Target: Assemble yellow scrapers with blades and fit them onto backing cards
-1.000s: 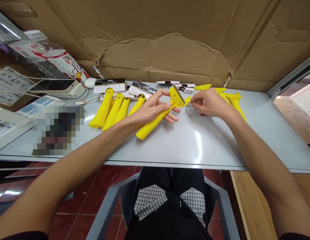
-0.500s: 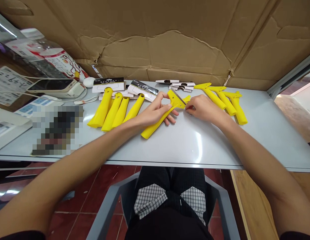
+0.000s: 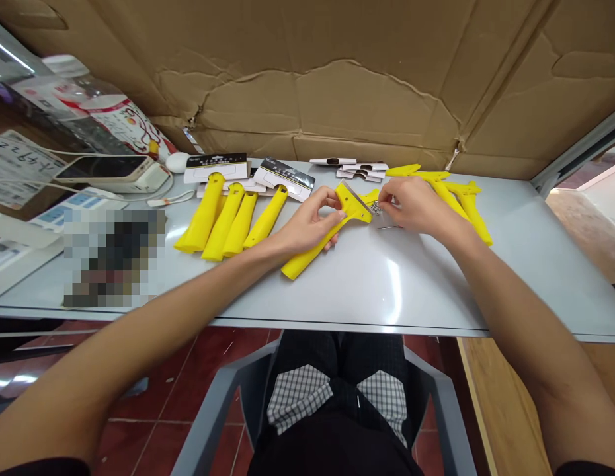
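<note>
My left hand (image 3: 315,221) is wrapped round a yellow scraper (image 3: 312,254), tilted with its head up and to the right. A metal blade (image 3: 354,197) lies along the scraper's head. Just right of it, my right hand (image 3: 407,203) is closed at the fingertips over a small heap of screws (image 3: 375,207); what the fingers pinch is too small to make out. A thin metal rod (image 3: 388,228) lies on the table below these fingers. Partly hidden behind the heap is another yellow scraper piece (image 3: 370,196).
Several yellow scraper handles (image 3: 223,221) lie at left beside black-and-white packaging cards (image 3: 285,177). More yellow scraper pieces (image 3: 479,211) lie at right, partly behind my right hand. A phone (image 3: 106,170), a bottle (image 3: 119,119) and a cable stand far left. Cardboard (image 3: 337,99) closes off the back.
My right hand has moved slightly right and up, away from the scraper's head, uncovering the small screws and the metal rod. My left hand keeps its hold on the scraper.
</note>
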